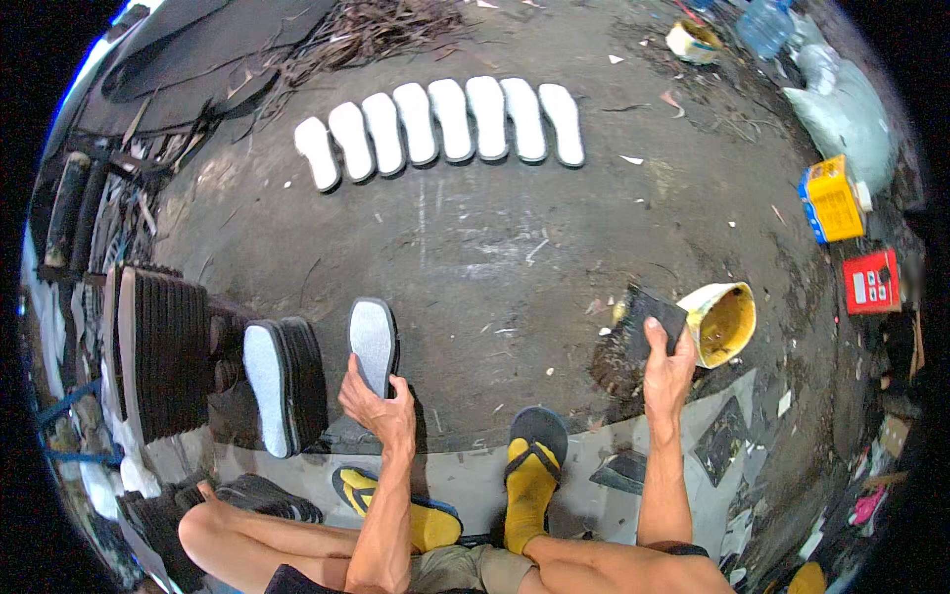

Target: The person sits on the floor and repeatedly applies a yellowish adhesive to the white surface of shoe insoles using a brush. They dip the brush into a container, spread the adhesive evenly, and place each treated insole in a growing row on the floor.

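My left hand (381, 404) is closed on the heel end of a shoe sole (373, 332), dark at the edge with a pale grey upper face. My right hand (668, 366) grips a flat dark square piece (653, 322) between thumb and fingers. Right beside that piece, a whitish tub (705, 292) lies tilted, its inside coated in yellowish stuff. Just left of my left hand stands a short stack of soles (265, 386) on edge, the front one pale-faced. Farther left is a larger pile of dark soles (163, 356).
Several soles with white faces (453, 121) lie in a row on the dark floor ahead. At the right are a yellow and blue can (834, 203), a red box (871, 281), a bag (846, 124) and a clear bottle (765, 30). Flat dark scraps (720, 441) lie by my feet.
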Demonstrator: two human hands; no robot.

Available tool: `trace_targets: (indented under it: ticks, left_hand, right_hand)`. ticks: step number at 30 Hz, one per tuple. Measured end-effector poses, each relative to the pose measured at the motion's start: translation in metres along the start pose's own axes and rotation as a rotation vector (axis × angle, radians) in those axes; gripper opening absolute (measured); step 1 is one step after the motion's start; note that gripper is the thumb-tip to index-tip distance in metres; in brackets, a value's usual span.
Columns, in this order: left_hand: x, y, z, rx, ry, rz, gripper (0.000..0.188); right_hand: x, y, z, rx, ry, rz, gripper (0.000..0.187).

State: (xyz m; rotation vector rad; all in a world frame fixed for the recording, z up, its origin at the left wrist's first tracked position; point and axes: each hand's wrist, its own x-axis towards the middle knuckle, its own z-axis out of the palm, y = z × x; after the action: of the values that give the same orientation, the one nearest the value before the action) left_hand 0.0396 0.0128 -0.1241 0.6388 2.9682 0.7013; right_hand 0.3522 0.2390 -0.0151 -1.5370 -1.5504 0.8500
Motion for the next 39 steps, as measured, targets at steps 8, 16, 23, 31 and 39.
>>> trace_targets:
  ticks: [8,16,23,31,39]
  left_hand:
    - [-0.024,0.129,0.037,-0.455,-0.182,0.536,0.06]
    - [-0.076,0.14,0.048,-0.193,-0.611,0.682,0.085]
    - [-0.079,0.123,0.039,-0.181,-0.699,0.676,0.09]
    - [-0.078,0.119,0.038,-0.266,-0.74,0.629,0.088]
    - [-0.071,0.16,0.057,-0.388,-0.699,0.671,0.084]
  right_hand:
    - [0.006,0.002,0.004,0.193,-0.041,0.089,0.036]
    - [0.038,0.053,0.082,-0.398,-0.198,0.107,0.034]
    - [0.106,0.042,0.127,-0.533,-0.724,-0.644,0.032]
    - [0.046,0.043,0.073,-0.52,-0.453,-0.657,0.045]
    - [0.106,0.055,0.077,-0.517,-0.382,-0.454,0.029]
